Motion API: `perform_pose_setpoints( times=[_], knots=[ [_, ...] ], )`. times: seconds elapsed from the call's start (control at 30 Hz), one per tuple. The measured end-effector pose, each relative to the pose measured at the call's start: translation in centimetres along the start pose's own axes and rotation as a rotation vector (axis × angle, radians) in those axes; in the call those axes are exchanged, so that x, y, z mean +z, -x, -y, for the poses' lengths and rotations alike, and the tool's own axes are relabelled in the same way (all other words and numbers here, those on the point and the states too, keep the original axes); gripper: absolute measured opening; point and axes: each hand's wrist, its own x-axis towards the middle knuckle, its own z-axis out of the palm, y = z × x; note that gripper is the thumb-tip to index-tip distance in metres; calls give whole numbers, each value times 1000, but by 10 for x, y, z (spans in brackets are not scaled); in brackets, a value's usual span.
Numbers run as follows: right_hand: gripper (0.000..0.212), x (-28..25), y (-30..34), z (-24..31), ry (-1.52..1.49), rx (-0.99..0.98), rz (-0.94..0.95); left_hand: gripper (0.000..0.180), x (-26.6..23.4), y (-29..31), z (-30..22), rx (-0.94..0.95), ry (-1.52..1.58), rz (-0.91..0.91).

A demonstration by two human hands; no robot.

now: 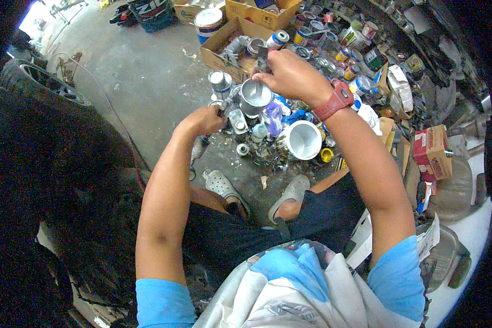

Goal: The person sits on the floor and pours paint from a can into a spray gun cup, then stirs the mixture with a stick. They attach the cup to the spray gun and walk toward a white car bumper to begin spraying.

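Note:
My right hand, with a red watch on its wrist, is closed around a flat dark paint stirrer. The stirrer stands nearly upright, its lower end inside a grey metal can that holds whitish liquid. To the left of that can, my left hand is closed, its fingers curled beside a small round tin. What it grips is hidden by the fingers. Close to it are a silver-topped can and a clear bottle. A white tub sits right of the grey can.
Cardboard boxes with cans stand beyond my hands, beside a white-lidded bucket. Many cans and scraps crowd the right. A wheel and a thin hose are at left. A red box stands far right.

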Motion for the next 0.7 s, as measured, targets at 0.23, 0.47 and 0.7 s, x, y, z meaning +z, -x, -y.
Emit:
perform_pose_setpoints(
  times=[0.23,0.47,0.7],
  knots=[
    [41,-1,-3,-2,-15,-4,36,52,1,-1,1,-45,24,51],
    [41,3,-4,-2,6,-24,7,51,-6,2,-6,-41,-12,96],
    [42,-6,-3,-1,32,-28,32,51,-9,11,-13,-45,1,74]
  ],
)
